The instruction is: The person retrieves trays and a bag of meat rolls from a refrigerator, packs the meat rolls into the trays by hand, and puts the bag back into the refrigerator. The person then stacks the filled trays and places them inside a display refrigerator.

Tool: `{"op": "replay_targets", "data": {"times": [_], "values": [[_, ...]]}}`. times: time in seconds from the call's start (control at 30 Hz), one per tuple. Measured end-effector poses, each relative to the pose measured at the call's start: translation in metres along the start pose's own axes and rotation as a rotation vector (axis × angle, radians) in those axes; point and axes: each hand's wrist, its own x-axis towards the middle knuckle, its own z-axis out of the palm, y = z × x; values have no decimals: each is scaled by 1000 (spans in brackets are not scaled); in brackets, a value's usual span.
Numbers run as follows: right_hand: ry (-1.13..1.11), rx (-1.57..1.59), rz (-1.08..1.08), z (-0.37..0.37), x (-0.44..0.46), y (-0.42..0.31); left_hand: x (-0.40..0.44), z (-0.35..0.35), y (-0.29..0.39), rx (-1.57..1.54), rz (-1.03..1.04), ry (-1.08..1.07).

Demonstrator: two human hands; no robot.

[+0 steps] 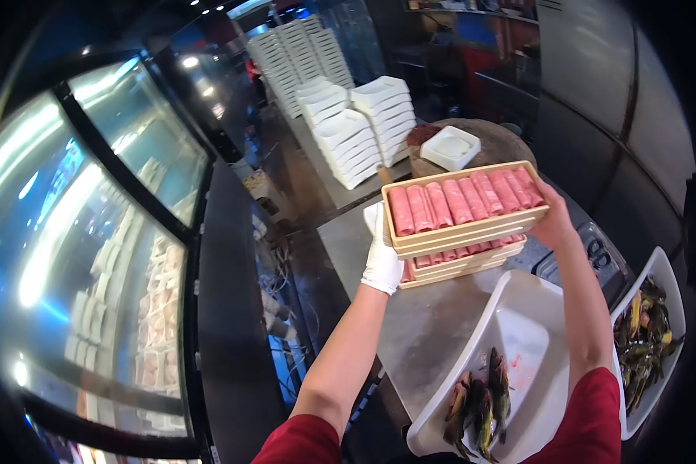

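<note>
Between my two hands is a light wooden tray [472, 232] filled with a row of pink rolled meat slices [458, 203]. My left hand [384, 259], in a white glove, grips its left end. The bare right hand [555, 219] is wrapped round the opposite end. Directly below is another wooden tray [465, 269] of meat rolls, its top mostly hidden by the upper one. Whether the two trays touch is unclear. My fingers' undersides are partly hidden.
A white bin [491, 325] with a few dark fish [479, 402] stands near me; another bin [671, 290] at right holds more fish. Behind the metal table [348, 240] are a white dish [450, 147] on a round block and stacked white trays [348, 139]. A glass-doored cabinet [93, 255] lines the left.
</note>
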Motion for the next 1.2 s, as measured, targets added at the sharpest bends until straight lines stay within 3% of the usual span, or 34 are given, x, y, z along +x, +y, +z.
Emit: {"op": "replay_targets", "data": {"times": [0.07, 0.1, 0.2, 0.23, 0.27, 0.3, 0.43, 0.47, 0.6, 0.7, 0.77, 0.83, 0.9, 0.97, 1.0, 1.03, 1.1, 1.17, 1.2], "values": [[-2, -38, 3, 6, -13, -5, -28, 19, 35, -73, 37, -63], [-47, -48, 19, 2, -17, -4, -46, 15, 41, 39, 179, -100], [-112, -86, 74, 11, -38, 7, -109, 0, 67, 4, 248, -2], [-178, -125, 68, 25, -52, 10, -131, -3, 78, -130, 167, 85], [-290, -99, 200, 47, -65, 12, -153, -9, 80, -71, 246, 173], [-303, -114, 266, 45, -71, 16, -175, -22, 81, -138, 167, 126], [-478, -190, 409, 89, -133, 35, -302, -17, 121, -156, 200, 215], [-382, -201, 427, 112, -159, 43, -338, -16, 130, 12, 282, 275], [-505, -331, 591, 180, -232, 81, -473, -23, 176, -170, 264, 542], [-703, -439, 715, 276, -287, 126, -561, -40, 207, -278, 262, 820], [-690, -436, 828, 345, -327, 155, -613, -59, 218, -366, 420, 835], [-832, -413, 920, 394, -347, 183, -661, -81, 229, -653, 470, 810], [-928, -524, 936, 436, -365, 209, -680, -82, 246, -535, 481, 929], [-1031, -599, 902, 476, -388, 231, -718, -153, 243, -431, 607, 1062], [-1061, -585, 924, 493, -395, 250, -722, -157, 253, -430, 648, 1088], [-1091, -568, 949, 506, -402, 274, -730, -172, 263, -662, 698, 1069], [-1221, -506, 988, 534, -417, 324, -724, -167, 280, -610, 725, 1131], [-984, -548, 945, 557, -445, 370, -747, -239, 277, -587, 747, 1097], [-932, -455, 927, 564, -456, 413, -742, -235, 278, -384, 702, 1080]]}}
